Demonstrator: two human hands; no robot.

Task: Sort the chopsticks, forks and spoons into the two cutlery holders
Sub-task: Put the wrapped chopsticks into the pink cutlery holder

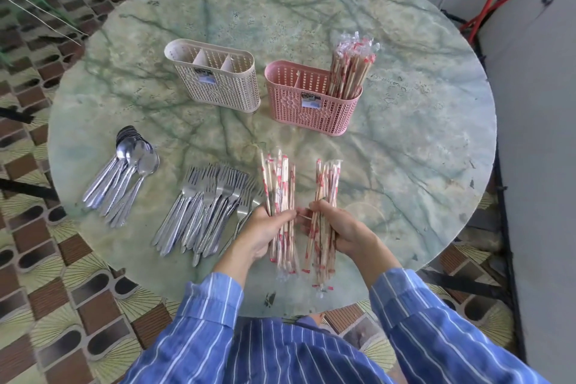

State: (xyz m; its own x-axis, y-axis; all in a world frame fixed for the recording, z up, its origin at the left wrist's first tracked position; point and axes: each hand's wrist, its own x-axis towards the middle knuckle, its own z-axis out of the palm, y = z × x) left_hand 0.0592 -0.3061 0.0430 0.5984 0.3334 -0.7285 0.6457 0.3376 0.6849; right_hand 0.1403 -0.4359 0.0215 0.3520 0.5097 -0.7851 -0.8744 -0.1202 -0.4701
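The person is leaning over the round green table [405,150], the left hand [261,232] gripping one bundle of wrapped chopsticks [280,184] and the right hand [341,232] gripping a second bundle [327,187], fingers curling round each, side by side above the near edge. More chopsticks [350,72] are standing in the pink holder [311,112] (right-end compartment). The beige holder [215,84] is sitting left of it. Forks [205,206] and spoons [124,174] are lying in heaps at the left.

tabletop [405,140]: round, green marbled | beige holder [218,84]: upright, far left | pink holder [308,103]: upright just beside it, wrapped chopsticks [350,72] in its right compartment | spoons [124,174]: heap, left | forks [205,212]: heap, near edge
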